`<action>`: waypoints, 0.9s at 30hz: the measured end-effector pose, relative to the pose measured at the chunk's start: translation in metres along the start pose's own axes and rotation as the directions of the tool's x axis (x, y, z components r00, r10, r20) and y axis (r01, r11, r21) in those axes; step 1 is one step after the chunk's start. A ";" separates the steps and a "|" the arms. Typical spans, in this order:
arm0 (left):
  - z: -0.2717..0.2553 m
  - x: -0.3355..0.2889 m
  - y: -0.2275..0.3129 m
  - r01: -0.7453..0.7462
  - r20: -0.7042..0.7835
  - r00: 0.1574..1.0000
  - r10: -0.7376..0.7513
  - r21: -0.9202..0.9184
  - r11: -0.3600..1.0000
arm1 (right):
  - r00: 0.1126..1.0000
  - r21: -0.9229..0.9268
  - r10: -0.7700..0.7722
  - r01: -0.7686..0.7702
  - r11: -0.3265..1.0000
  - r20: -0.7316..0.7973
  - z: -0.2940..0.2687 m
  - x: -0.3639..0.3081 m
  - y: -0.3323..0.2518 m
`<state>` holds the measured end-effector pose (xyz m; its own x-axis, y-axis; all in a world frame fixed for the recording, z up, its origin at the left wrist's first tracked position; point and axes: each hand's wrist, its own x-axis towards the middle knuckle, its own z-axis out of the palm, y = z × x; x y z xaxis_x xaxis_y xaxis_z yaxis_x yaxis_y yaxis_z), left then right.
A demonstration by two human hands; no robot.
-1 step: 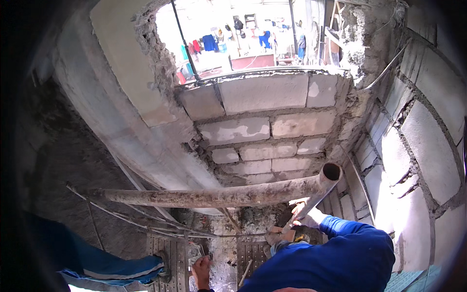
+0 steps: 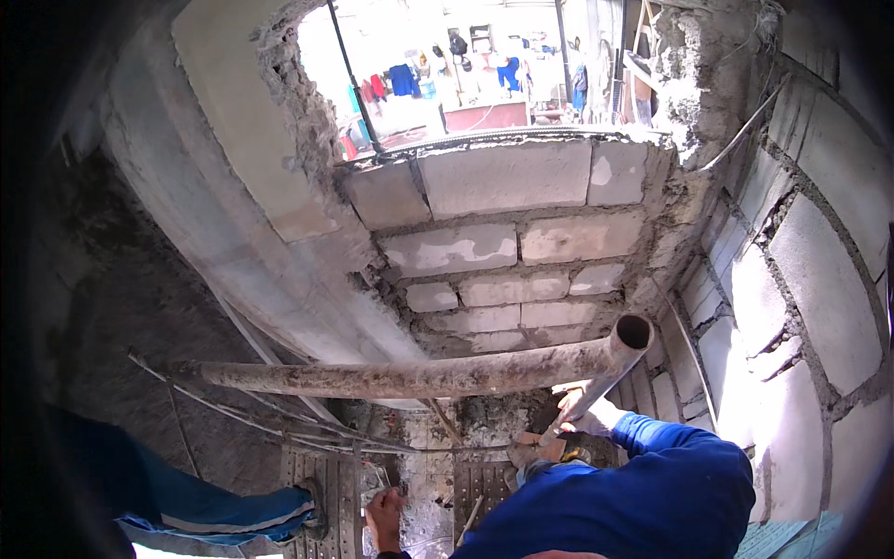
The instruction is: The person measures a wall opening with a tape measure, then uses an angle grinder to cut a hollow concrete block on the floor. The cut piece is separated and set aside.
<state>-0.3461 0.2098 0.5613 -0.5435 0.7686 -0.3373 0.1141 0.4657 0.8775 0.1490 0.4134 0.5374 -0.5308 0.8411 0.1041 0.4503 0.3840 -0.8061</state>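
My right hand (image 2: 593, 415), at the end of a bright blue sleeve (image 2: 684, 461), is closed round a metal pipe (image 2: 590, 399) whose open round end points up. That pipe stands at a slant beside the right end of a long rusty horizontal pipe (image 2: 400, 374). Lower down, my left hand (image 2: 383, 519) has its fingers curled over the pale, rubble-strewn strip. Close above its fingertips is a thin pale wire-like line; whether the hand holds it, I cannot tell. The lower end of the slanted pipe is partly hidden by my arm and body.
Perforated metal planks (image 2: 321, 484) lie below on both sides. A leg in teal trousers (image 2: 219, 511) with a pale stripe rests at left. Thin bent rods (image 2: 279, 429) run under the rusty pipe. Block walls (image 2: 507, 177) rise ahead and right (image 2: 829, 279), below a bright opening.
My left hand has shifted very slightly, its fingers still curled. My right hand stays on the slanted pipe.
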 end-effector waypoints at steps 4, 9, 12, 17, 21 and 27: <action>0.025 0.000 0.031 -0.082 0.016 0.996 0.083 -0.014 0.997 | 0.980 -0.059 -0.024 0.036 0.998 0.199 -0.019 0.009 -0.013; 0.072 0.044 0.064 -0.114 0.241 0.963 0.118 -0.029 0.993 | 0.893 0.045 0.231 -0.268 0.962 0.387 -0.041 0.007 -0.035; 0.098 0.092 0.073 -0.213 0.414 0.891 0.187 0.017 0.977 | 0.872 0.088 0.243 -0.306 0.948 0.425 -0.042 0.008 -0.034; 0.128 0.167 0.056 -0.884 0.676 0.387 0.627 0.465 0.044 | 0.848 0.158 0.275 -0.380 0.911 0.452 -0.038 0.016 -0.025; 0.130 0.188 0.028 -0.748 0.684 0.656 0.319 0.533 0.396 | 0.839 0.201 0.306 -0.429 0.881 0.451 -0.033 0.016 -0.017; 0.123 0.189 0.016 -0.686 0.719 0.691 0.071 0.622 0.378 | 0.835 0.242 0.314 -0.453 0.858 0.451 -0.012 0.008 0.014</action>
<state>-0.3445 0.4162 0.4699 0.2307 0.8795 -0.4163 0.9330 -0.0785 0.3511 0.1593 0.4302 0.5344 -0.6260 0.6513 -0.4288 0.4532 -0.1437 -0.8798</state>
